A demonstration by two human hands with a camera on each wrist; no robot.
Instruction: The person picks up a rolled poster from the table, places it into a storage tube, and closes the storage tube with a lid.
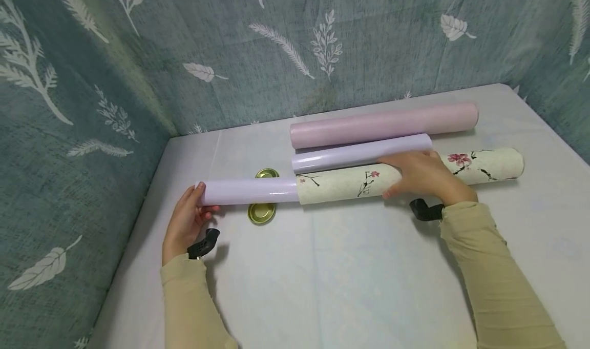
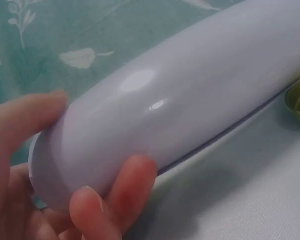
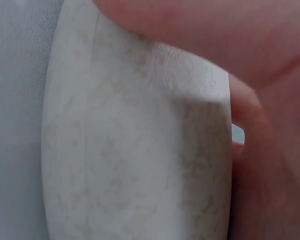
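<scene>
Lavender roll (image 1: 251, 191): glossy pale purple, lay level over the table (image 1: 369, 277), its right end inside the floral tube (image 1: 350, 183).
Left hand (image 1: 184, 226): curled round the roll's left end; thumb on top, fingers (image 2: 132, 187) beneath.
Gold lids (image 1: 261, 213): two, one behind and one in front of the roll, near the tube mouth.
Floral tube: cream, branch and pink blossom print, lay front of a second lavender roll (image 1: 359, 154) and a pink roll (image 1: 382, 125).
Right hand (image 1: 421, 177): wrapped over the tube's middle, gripped it.
</scene>
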